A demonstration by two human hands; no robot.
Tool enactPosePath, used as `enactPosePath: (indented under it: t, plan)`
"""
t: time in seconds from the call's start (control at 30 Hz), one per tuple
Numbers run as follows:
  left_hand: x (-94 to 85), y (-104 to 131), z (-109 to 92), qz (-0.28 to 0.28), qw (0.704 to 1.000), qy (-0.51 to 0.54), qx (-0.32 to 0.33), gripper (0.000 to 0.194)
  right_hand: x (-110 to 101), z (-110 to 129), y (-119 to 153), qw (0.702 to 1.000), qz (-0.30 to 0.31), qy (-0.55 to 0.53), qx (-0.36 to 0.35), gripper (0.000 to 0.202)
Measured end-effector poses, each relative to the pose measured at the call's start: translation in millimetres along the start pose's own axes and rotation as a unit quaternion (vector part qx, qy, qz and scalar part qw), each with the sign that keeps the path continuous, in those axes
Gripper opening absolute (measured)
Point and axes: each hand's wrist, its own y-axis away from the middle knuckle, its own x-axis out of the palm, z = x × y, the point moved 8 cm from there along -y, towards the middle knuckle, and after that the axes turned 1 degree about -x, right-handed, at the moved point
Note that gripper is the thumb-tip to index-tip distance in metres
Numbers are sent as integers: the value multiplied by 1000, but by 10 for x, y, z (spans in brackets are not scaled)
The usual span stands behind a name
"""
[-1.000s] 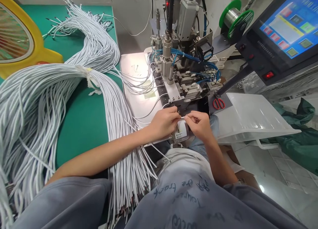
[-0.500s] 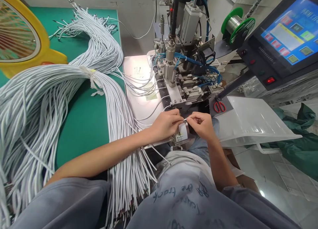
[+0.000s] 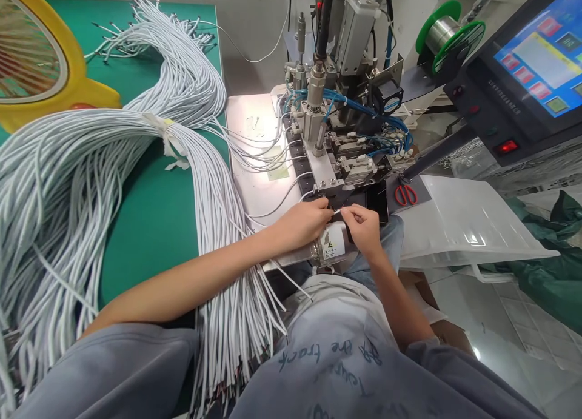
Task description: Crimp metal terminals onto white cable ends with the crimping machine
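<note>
Pinches a thin white cable [image 3: 337, 212] between 2 bare hands — with closed, narrow-set fingers of the left hand [image 3: 310, 221], and with thumb and forefinger of the right hand [image 3: 365, 227] just beside. Holds it in front of the grey metal machine with blue tubes [image 3: 322, 167], near a boxy part with a white label [image 3: 334, 243]. Reaches with left forearm [image 3: 200, 273] across a thick bundle of white cables [image 3: 213, 207].

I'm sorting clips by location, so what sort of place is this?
Probably a factory or workshop handling cables: bundles of white cables lie on a green tabletop, beside a machine with blue tubes, near a control screen.
</note>
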Motion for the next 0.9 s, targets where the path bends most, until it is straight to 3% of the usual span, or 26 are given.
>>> enactPosePath:
  t: [0.13, 0.27, 0.57, 0.9]
  plan:
    - [83, -36, 119, 52, 995, -68, -44, 25, 86, -245, -127, 996, 43, -54, 62, 19]
    - [132, -48, 166, 76, 992, -77, -57, 27, 191, -342, -198, 987, 75, -103, 99, 18]
    - [103, -27, 124, 34, 997, -59, -18, 33, 247, -377, -241, 981, 113, -103, 120, 18]
    - [118, -14, 99, 45, 996, -83, 2, 32, 233, -384, -249, 980, 140, -81, 113, 17]
